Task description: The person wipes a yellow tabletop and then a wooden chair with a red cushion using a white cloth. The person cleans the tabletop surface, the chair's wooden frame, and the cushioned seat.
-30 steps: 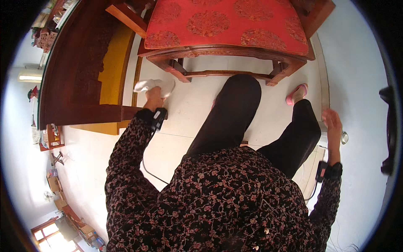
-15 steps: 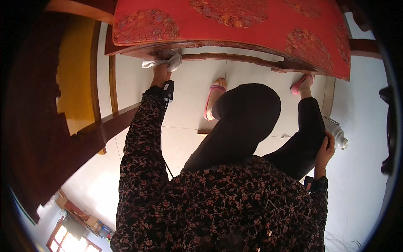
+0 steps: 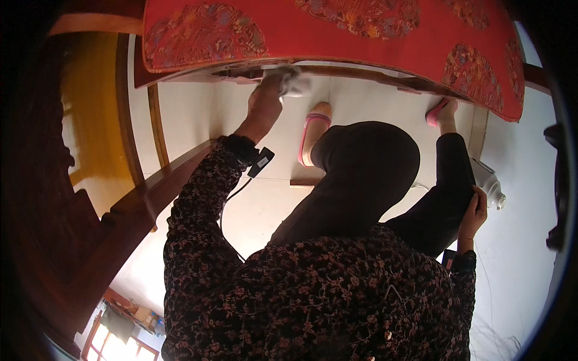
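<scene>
My left hand (image 3: 265,108) reaches forward and grips a white cloth (image 3: 295,83), pressed against the front wooden rail (image 3: 355,67) of a chair with a red patterned cushion (image 3: 337,30). My right hand (image 3: 472,213) rests on my right thigh in black trousers; what it holds, if anything, is hidden by the leg. A white spray bottle (image 3: 489,183) lies on the floor just beyond that hand. A small black device with a cable is strapped at my left wrist (image 3: 260,161). My feet in pink slippers (image 3: 313,129) stand under the chair.
A dark wooden piece of furniture (image 3: 72,198) with a yellow panel fills the left side. The floor is pale tile (image 3: 205,114). A dark object (image 3: 559,180) sits at the right rim.
The view has come closer to the chair. My left hand with the cloth has slid right along the front rail. My right hand stays on the thigh.
</scene>
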A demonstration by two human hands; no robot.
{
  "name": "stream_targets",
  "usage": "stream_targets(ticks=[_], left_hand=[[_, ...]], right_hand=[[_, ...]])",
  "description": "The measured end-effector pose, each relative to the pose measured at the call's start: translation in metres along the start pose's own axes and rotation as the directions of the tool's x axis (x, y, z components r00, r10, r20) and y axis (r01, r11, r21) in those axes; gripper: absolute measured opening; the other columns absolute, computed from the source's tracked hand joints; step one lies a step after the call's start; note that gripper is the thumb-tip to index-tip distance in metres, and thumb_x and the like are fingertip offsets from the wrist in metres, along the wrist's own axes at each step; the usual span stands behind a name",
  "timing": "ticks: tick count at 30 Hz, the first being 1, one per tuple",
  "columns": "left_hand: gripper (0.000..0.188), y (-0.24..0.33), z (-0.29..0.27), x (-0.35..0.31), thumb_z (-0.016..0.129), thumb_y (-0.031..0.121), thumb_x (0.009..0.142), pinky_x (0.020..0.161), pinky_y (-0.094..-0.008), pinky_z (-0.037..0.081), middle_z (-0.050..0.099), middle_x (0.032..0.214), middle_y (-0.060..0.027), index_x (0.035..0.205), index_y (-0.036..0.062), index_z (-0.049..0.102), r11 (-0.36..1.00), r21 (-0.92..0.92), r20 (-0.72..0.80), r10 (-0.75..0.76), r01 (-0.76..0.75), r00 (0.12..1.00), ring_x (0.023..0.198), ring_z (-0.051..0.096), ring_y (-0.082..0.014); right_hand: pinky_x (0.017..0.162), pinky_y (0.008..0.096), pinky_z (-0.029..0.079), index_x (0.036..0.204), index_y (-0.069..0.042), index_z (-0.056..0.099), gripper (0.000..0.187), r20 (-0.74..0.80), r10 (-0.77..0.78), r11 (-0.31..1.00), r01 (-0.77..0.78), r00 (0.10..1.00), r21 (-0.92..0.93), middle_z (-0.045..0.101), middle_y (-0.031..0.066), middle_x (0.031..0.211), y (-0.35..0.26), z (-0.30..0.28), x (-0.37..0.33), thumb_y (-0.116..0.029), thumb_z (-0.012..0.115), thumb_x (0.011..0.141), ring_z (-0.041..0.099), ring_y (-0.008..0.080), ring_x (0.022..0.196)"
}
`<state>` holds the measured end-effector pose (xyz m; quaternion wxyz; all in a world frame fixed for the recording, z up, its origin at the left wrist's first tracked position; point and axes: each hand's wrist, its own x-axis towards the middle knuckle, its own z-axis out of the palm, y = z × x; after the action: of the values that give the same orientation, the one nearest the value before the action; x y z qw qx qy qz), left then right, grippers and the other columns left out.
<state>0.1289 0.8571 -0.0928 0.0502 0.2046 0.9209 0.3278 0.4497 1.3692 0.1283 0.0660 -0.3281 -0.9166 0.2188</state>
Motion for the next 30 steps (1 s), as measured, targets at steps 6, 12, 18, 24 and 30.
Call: stream_targets(ticks=[6,12,18,24,30], left_hand=[[0.038,0.022,-0.058,0.033,0.064,0.018,0.087,0.107,-0.0557,0.038,0.064,0.121,-0.0151,0.121,0.0025,0.065,0.428,0.841,0.238,0.255,-0.331,0.937,0.119,0.056,-0.0324],[0.052,0.001,-0.036,0.036,0.065,0.035,0.092,0.117,-0.0612,0.021,0.054,0.141,-0.0249,0.130,0.0001,0.064,0.421,0.823,0.478,-0.154,-0.381,0.865,0.141,0.038,-0.0394],[0.022,-0.055,0.013,0.046,0.061,0.018,0.094,0.086,-0.0397,0.052,0.066,0.111,-0.0235,0.111,0.0059,0.068,0.781,0.580,0.056,-0.321,0.231,0.945,0.113,0.063,-0.0312],[0.026,0.012,0.104,0.051,0.056,0.000,0.085,0.099,-0.0475,0.045,0.067,0.114,-0.0172,0.108,0.0032,0.066,0.960,-0.072,0.162,0.278,-0.270,0.947,0.113,0.060,-0.0319],[0.042,0.078,0.108,0.085,0.055,-0.003,0.081,0.095,-0.0475,0.051,0.068,0.120,-0.0180,0.120,0.0070,0.068,0.873,-0.384,0.222,0.405,-0.302,0.887,0.112,0.062,-0.0401]], right_hand=[[0.095,0.0308,0.048,0.114,-0.001,0.069,0.023,0.012,0.025,0.999,-0.026,1.000,0.019,0.071,0.0076,0.108,0.005,0.007,0.002,-0.010,0.051,0.102,0.065,0.0180,0.102],[0.095,0.0303,0.048,0.114,-0.002,0.069,0.024,0.004,0.041,0.996,-0.041,0.999,0.076,0.071,0.0066,0.109,-0.005,0.009,-0.014,-0.010,0.050,0.102,0.064,0.0174,0.103],[0.097,0.0298,0.046,0.113,-0.001,0.069,0.024,-0.043,0.115,0.993,-0.113,0.992,0.044,0.071,0.0069,0.109,-0.018,0.005,-0.025,-0.010,0.050,0.102,0.064,0.0175,0.104],[0.098,0.0307,0.046,0.113,0.000,0.068,0.024,-0.026,0.116,0.992,-0.115,0.993,0.043,0.071,0.0083,0.111,-0.031,0.003,-0.024,-0.009,0.049,0.102,0.063,0.0179,0.105],[0.098,0.0309,0.047,0.114,0.000,0.068,0.024,0.018,0.080,0.992,-0.081,0.997,0.092,0.070,0.0072,0.110,-0.029,0.005,-0.022,-0.009,0.049,0.102,0.063,0.0180,0.105]])
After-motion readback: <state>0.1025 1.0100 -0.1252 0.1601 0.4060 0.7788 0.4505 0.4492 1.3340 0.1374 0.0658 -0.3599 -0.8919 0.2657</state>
